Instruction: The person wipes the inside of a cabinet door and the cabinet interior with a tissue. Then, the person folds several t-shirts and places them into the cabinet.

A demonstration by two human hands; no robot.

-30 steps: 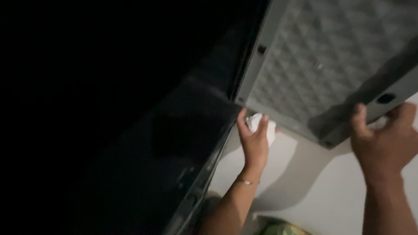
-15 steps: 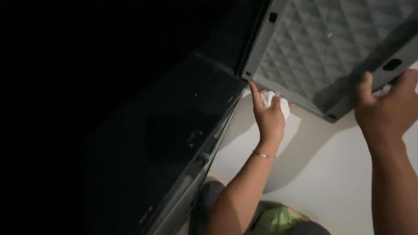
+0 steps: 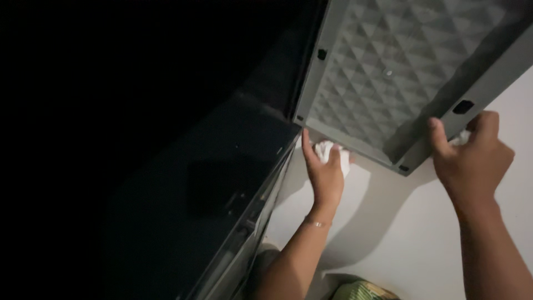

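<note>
left hand [image 3: 325, 176]: fingers closed around a crumpled white cloth [image 3: 328, 153], pressed just under the lower edge of the grey textured panel [image 3: 388, 78] | right hand [image 3: 471, 161]: gripping the panel's lower right corner | black case [image 3: 222, 183]: left of left hand

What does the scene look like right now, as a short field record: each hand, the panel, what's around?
left hand: closed on a white wad, at the panel's lower left corner
right hand: grips the panel's lower right edge, thumb on its face, something white behind the fingers
panel: grey, quilted diamond pattern, pale frame with small dark holes, tilted
dark body: black, glossy, left of the panel
surface: white, under both arms
light: dim, left side of view black
</note>
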